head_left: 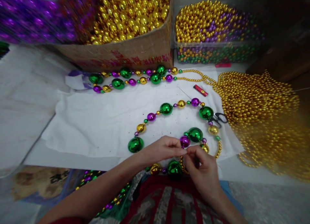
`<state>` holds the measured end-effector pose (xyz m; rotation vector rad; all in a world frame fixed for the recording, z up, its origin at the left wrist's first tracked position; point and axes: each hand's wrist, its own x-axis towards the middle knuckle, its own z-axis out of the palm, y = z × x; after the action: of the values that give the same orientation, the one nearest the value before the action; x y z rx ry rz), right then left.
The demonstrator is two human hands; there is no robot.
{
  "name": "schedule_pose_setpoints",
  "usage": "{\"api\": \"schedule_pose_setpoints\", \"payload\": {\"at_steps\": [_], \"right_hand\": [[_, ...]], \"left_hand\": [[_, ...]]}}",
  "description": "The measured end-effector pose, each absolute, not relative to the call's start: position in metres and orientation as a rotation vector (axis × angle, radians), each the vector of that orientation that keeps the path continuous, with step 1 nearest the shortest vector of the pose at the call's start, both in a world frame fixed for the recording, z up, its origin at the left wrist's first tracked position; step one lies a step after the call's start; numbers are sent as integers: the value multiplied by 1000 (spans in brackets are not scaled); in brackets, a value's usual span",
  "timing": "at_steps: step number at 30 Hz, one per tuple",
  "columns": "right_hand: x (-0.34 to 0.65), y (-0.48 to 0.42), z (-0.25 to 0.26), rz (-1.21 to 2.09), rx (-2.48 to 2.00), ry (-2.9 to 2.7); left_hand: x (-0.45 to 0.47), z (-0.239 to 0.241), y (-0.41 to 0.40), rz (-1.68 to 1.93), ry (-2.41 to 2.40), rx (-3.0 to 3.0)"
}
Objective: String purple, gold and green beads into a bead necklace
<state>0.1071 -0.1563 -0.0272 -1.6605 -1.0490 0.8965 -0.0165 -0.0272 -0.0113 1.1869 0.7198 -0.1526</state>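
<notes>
A loop of large green, purple and gold beads, the bead necklace (166,108), lies on a white cloth (97,120) in front of me. My left hand (162,148) and my right hand (202,169) meet at the loop's near side. Both pinch the string just below a purple bead (184,141), fingertips touching. A big green bead (195,134) sits right beside it. More of the strand, with a green bead (174,167) and gold beads, hangs under my hands toward my lap.
A second big-bead strand (130,78) lies at the cloth's far edge. A heap of gold bead strings (261,117) fills the right. Black scissors (219,118) and a red lighter (200,90) lie nearby. A cardboard box (126,53) and a clear bin (213,49) of beads stand behind.
</notes>
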Motion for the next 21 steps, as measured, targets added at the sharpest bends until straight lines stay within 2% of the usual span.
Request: {"api": "schedule_pose_setpoints", "payload": {"at_steps": [15,18,21], "right_hand": [[109,-160,-23,830,-1698,-1262],[109,-160,-23,889,-1707,-1220],[109,-159,-24,954,-1701,-1153]], "left_hand": [[-23,-13,-30,-84,720,1202],[-24,-9,-31,-98,711,1378],[-26,-4,-34,-45,679,1810]]}}
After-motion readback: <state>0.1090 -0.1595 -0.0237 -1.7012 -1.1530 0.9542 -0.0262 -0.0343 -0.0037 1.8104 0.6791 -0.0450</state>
